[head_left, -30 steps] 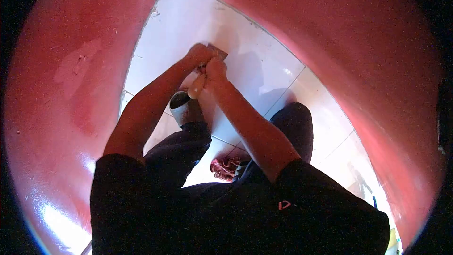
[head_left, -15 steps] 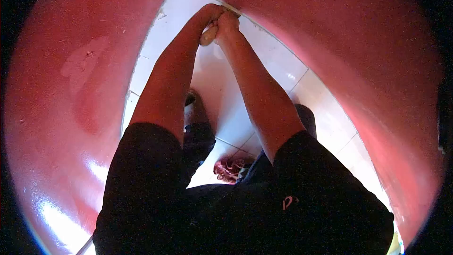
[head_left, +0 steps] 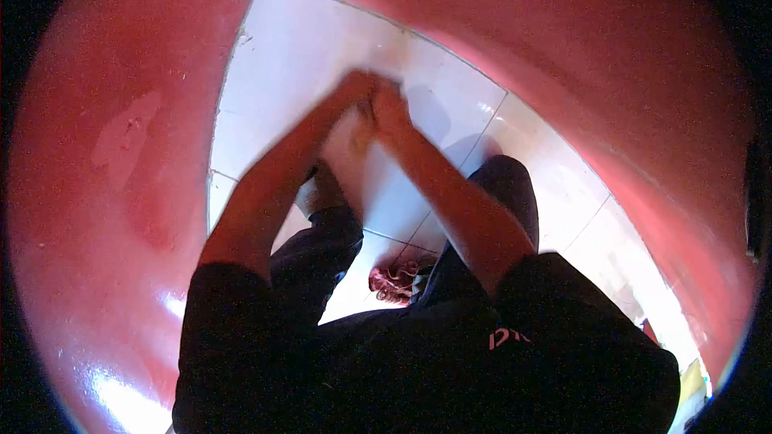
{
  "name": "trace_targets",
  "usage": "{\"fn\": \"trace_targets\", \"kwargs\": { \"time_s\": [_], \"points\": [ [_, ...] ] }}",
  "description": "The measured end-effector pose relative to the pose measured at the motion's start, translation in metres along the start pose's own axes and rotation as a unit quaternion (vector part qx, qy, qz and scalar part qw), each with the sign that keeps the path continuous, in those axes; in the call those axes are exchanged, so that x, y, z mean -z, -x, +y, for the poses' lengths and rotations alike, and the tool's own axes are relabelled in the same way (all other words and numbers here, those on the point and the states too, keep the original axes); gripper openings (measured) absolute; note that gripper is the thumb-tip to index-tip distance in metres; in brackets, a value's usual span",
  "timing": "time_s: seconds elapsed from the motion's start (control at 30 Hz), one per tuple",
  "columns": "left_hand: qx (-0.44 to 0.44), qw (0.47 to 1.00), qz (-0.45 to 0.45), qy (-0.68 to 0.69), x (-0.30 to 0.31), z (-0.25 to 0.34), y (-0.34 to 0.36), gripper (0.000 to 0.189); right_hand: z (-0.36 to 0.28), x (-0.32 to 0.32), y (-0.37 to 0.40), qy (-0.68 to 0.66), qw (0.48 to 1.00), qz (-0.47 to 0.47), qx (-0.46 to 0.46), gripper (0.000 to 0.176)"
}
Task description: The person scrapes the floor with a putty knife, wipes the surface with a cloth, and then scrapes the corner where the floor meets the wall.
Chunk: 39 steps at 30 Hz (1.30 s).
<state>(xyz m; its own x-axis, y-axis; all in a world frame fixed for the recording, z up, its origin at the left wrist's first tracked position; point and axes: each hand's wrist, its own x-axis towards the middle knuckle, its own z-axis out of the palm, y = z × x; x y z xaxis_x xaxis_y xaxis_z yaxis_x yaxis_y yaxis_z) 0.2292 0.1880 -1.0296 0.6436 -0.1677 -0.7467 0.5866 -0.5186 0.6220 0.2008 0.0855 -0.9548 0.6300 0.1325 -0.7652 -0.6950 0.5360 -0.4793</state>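
Note:
My left hand point(head_left: 359, 85) and my right hand point(head_left: 391, 106) are closed together, one against the other, low over the white tiled floor point(head_left: 297, 40). Both are wrapped round a hand tool with a beige, rounded end point(head_left: 361, 143), which sticks out below them toward me. Motion blurs this end, and the fingers cover the tool's middle. A narrow dark edge shows just beyond my knuckles, too smeared to tell what it is.
A red wall point(head_left: 129, 56) rises on the left, and another red wall point(head_left: 563, 48) curves along the right. They meet in a corner at the top. My bent legs and a reddish patterned thing point(head_left: 392, 282) lie beneath me.
Both hands, with the tool, have come back toward me from near the corner by the wall. My elbows bend more now, and the view has shifted slightly.

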Motion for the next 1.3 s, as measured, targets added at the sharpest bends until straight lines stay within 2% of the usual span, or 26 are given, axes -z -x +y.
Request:
{"fn": "trace_targets", "kwargs": {
  "time_s": [0.1,0.17,0.23,0.3,0.33,0.4,0.43,0.47,0.5,0.53,0.57,0.6,0.63,0.77,0.8,0.83,0.87,0.9,0.93,0.97,1.0,1.1,1.13,1.17,1.23,1.3],
  "points": [
    [-0.077,0.991,0.043,0.100,-0.084,-0.043,-0.015,0.030,-0.030,0.051,0.085,0.095,0.974,0.069,-0.193,0.025],
    [-0.076,0.996,0.015,0.051,-0.091,-0.020,-0.032,0.032,-0.056,0.042,0.060,0.013,0.986,0.122,-0.110,0.024],
    [-0.003,0.997,0.011,0.072,-0.066,0.049,-0.032,0.036,-0.083,0.036,0.015,0.044,0.996,0.062,-0.047,0.024],
    [0.079,0.996,0.012,0.026,-0.029,0.128,-0.006,0.038,-0.082,0.057,-0.023,0.039,0.997,-0.017,-0.059,0.025],
    [0.118,0.993,0.000,-0.030,-0.033,0.140,0.013,0.038,-0.079,0.063,-0.007,0.023,0.997,-0.004,-0.068,0.026],
    [0.012,0.989,-0.018,-0.147,-0.084,0.083,-0.001,0.037,-0.077,0.067,0.037,-0.019,0.995,0.060,-0.078,0.026],
    [-0.014,0.966,0.012,-0.258,-0.126,0.050,-0.012,0.038,-0.053,0.106,0.034,0.167,0.980,0.059,-0.096,0.028],
    [-0.027,0.960,0.193,-0.201,-0.148,0.049,-0.002,0.038,-0.064,0.097,0.051,0.136,0.981,0.072,-0.121,0.029],
    [-0.004,0.972,0.201,-0.118,-0.145,0.055,-0.001,0.037,-0.072,0.086,0.065,0.107,0.979,0.085,-0.149,0.030],
    [0.017,0.976,0.214,-0.033,-0.140,0.062,0.001,0.037,-0.077,0.084,0.050,0.171,0.976,0.082,-0.111,0.035],
    [0.065,0.988,0.131,0.048,-0.108,0.089,0.006,0.036,-0.081,0.082,0.036,0.235,0.966,0.083,-0.073,0.040],
    [0.123,0.984,0.054,0.120,-0.075,0.117,0.012,0.035,-0.080,0.092,-0.004,0.118,0.992,-0.022,-0.034,0.039],
    [0.154,0.972,0.065,0.165,-0.054,0.145,0.009,0.034,-0.093,0.073,-0.017,0.077,0.995,0.018,-0.065,0.039],
    [0.015,0.996,0.072,-0.050,-0.084,0.109,-0.018,0.034,-0.089,0.090,-0.008,0.100,0.992,0.021,-0.074,0.019],
    [0.009,0.994,0.098,-0.056,-0.104,0.100,-0.009,0.034,-0.092,0.096,0.012,0.118,0.989,0.026,-0.089,0.020],
    [0.006,0.992,0.115,-0.047,-0.114,0.095,-0.008,0.035,-0.093,0.097,0.024,0.152,0.983,0.041,-0.099,0.045],
    [0.003,0.994,0.108,-0.020,-0.112,0.098,-0.009,0.035,-0.102,0.086,0.020,0.196,0.978,0.055,-0.048,0.044],
    [0.011,0.997,0.037,0.067,-0.091,0.113,0.002,0.036,-0.103,0.082,0.020,0.239,0.968,0.076,-0.009,0.043],
    [-0.003,0.947,-0.105,0.303,-0.053,0.147,0.032,0.038,-0.095,0.095,0.003,0.189,0.980,0.050,-0.036,0.043],
    [0.155,0.984,0.036,0.086,-0.057,0.169,0.016,0.034,-0.098,0.096,-0.032,0.136,0.990,0.009,-0.045,0.043],
    [0.107,0.992,0.046,0.058,-0.054,0.169,0.004,0.033,-0.107,0.092,-0.041,0.127,0.991,-0.041,-0.025,0.042],
    [0.016,1.000,-0.024,0.000,-0.093,0.093,-0.064,0.042,-0.114,0.097,-0.012,0.185,0.982,0.011,-0.031,0.023],
    [-0.048,0.990,0.005,-0.129,-0.124,0.086,-0.054,0.040,-0.104,0.107,0.008,0.165,0.984,0.029,-0.054,0.024],
    [-0.019,0.986,0.008,-0.166,-0.137,0.088,-0.014,0.042,-0.093,0.120,0.035,0.146,0.985,0.051,-0.079,0.025],
    [-0.018,0.991,0.055,-0.122,-0.131,0.099,-0.030,0.041,-0.090,0.128,0.075,0.154,0.969,0.056,-0.185,0.027],
    [-0.002,0.994,0.076,-0.073,-0.144,0.093,-0.024,0.042,-0.073,0.154,0.040,0.188,0.977,0.074,-0.071,0.021]
  ]
}}
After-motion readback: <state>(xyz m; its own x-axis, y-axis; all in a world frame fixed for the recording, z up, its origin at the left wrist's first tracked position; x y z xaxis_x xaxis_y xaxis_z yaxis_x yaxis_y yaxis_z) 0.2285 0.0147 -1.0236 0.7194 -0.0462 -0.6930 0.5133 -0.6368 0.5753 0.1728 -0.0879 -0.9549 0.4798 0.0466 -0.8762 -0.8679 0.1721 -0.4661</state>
